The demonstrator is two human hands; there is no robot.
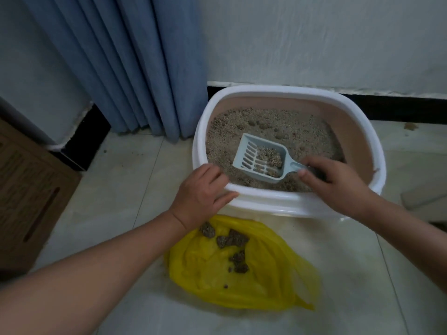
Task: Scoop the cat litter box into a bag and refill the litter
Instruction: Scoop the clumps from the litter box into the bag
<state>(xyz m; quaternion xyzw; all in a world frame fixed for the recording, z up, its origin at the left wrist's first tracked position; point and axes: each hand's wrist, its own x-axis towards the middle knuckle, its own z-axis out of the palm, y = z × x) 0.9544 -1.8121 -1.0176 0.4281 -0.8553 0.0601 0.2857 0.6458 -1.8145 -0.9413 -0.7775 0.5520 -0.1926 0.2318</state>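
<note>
A white-rimmed litter box (285, 93) with pinkish inner walls stands on the floor against the wall, holding sandy litter (290, 126) with several dark clumps. My right hand (338, 182) grips the handle of a pale blue slotted scoop (251, 151), which is held over the litter with a clump lying in it. My left hand (200, 194) rests on the box's near left rim, fingers curled over the edge. A yellow plastic bag (242, 281) lies flat on the floor in front of the box with several dark clumps on it.
A blue curtain (125, 64) hangs to the left of the box. A brown cardboard box (29, 194) stands at the far left. The floor is pale tile (121, 180), and a dark skirting runs along the white wall (326, 39).
</note>
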